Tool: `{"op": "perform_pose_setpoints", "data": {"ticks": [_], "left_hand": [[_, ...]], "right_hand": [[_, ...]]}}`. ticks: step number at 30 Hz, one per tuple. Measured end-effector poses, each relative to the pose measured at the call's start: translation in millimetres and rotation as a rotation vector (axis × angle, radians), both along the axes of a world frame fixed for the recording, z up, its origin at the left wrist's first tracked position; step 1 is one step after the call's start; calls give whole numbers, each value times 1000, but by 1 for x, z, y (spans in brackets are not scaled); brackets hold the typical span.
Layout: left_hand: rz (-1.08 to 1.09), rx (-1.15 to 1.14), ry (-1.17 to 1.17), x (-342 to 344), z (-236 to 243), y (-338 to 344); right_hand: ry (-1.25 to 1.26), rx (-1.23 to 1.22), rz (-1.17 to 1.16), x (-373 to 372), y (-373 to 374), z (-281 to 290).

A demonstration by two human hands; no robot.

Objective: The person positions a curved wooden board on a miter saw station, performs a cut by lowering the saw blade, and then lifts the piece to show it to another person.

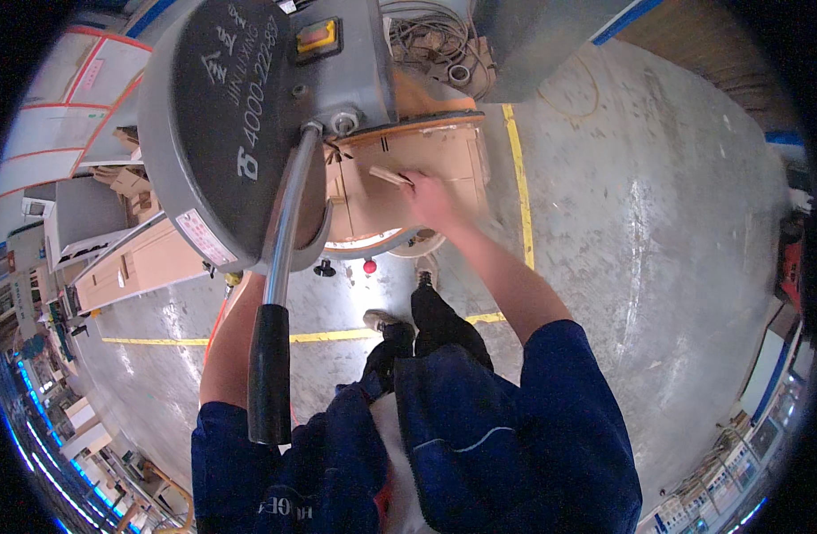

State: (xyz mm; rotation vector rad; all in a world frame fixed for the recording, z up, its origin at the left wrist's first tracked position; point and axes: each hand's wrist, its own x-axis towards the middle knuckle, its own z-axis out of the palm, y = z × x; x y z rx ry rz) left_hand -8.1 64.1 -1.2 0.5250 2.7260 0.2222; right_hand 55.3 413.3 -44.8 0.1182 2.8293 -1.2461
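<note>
Pale wood showed first: a short, narrow, light-tan strip (pixel 387 174), pinched at its right end by the fingers of the right hand (pixel 431 203), which were closed on it with hardly any gap. The strip pointed up and left, over the tan board surface (pixel 399 212) of the machine; whether it touched that surface could not be told. The hand was slightly blurred, its back turned upward, roughly in line with the bare right forearm (pixel 506 278), which slanted in from the lower right out of a short dark-blue sleeve (pixel 573 383). The left forearm (pixel 231 351) rose almost straight, behind a chrome lever (pixel 293 214) with a black cylindrical grip (pixel 269 374). The left hand was hidden behind the large dark-grey rounded machine housing (pixel 204 151), so its fingers' opening and any hold could not be told. Along the surface's far side ran an orange-brown bar (pixel 404 130); below its near edge sat a red ball knob (pixel 370 266), above the grey concrete floor (pixel 639 231).
</note>
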Motion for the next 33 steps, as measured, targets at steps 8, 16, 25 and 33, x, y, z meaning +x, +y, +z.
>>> {"op": "perform_pose_setpoints", "data": {"ticks": [8, 16, 25, 33], "left_hand": [[10, 18, -3, 14, 0, -6], [8, 4, 3, 26, 3, -15], [-22, 39, 91, 39, 9, -55], [47, -14, 218, 80, 47, -88]], "right_hand": [[-792, -1209, -473, 188, -24, -12], [-879, -1333, -994, 222, -51, -70], [-897, -1401, -902, 174, -56, -133], [-914, -729, -635, 229, -67, -98]]}}
